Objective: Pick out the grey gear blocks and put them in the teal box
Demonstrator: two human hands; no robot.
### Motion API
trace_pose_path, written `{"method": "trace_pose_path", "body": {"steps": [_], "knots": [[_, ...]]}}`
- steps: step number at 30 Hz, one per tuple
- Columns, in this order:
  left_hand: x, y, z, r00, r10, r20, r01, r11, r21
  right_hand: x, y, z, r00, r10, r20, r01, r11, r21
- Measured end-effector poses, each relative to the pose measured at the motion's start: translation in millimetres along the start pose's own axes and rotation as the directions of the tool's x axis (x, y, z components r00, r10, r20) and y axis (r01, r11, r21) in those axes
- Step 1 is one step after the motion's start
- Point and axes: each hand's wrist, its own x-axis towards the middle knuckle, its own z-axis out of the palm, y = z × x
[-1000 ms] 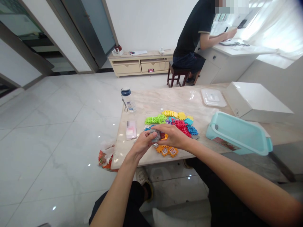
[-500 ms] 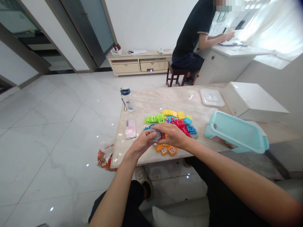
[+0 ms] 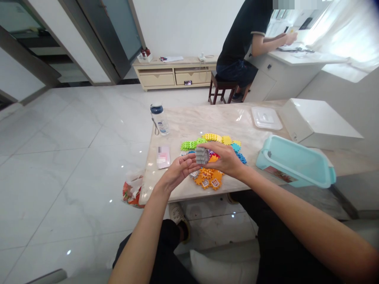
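Observation:
A small stack of grey plastic interlocking building pieces [image 3: 201,156] stands upright above the table, gripped at its right side by the fingers of my right hand [image 3: 225,159]. My left hand [image 3: 179,170] lies flat and palm up, its fingertips at the lower left of the stack. Below both hands spreads a loose pile of colourful waffle-shaped toy pieces [image 3: 211,157] in green, yellow, blue, red and orange. Orange pieces with printed windows [image 3: 209,178] lie nearest the table's front edge. My hands hide the pile's middle.
The marble table [image 3: 207,122] also holds a water bottle [image 3: 159,119], a blurred card [image 3: 164,157], a clear lid [image 3: 266,118], a turquoise plastic bin [image 3: 296,162] and a white box [image 3: 316,124]. A plastic bag [image 3: 132,191] lies on the floor. A seated person [image 3: 239,43] works at a far counter.
The grey stack has risen out of both hands and now stands upright. My left hand has opened flat, and the red and blue pieces beneath are less covered.

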Motion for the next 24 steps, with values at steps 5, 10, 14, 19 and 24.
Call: {"method": "trace_pose_path", "body": {"steps": [5,10,14,19,24], "knots": [[3,-5,7.2,0.998,0.040,0.038,-0.042,0.998,0.053,-1,2,11,0.997,-0.057,0.052,0.054,0.997,0.051],[5,-10,6.7,0.999,0.036,0.010,-0.037,0.996,0.082,1,-2,13,0.989,-0.065,0.133,0.058,0.997,0.057],[3,-13,6.5,0.999,0.014,-0.032,-0.011,0.996,0.087,0,-3,11,0.978,-0.019,0.209,0.009,0.999,0.045],[2,-13,10.2,1.000,0.009,-0.029,-0.006,0.996,0.090,-2,-2,13,0.978,-0.008,0.209,-0.003,0.999,0.048],[4,-11,12.4,1.000,0.005,-0.011,-0.004,0.996,0.088,-2,-4,12,0.982,-0.034,0.185,0.024,0.998,0.057]]}}
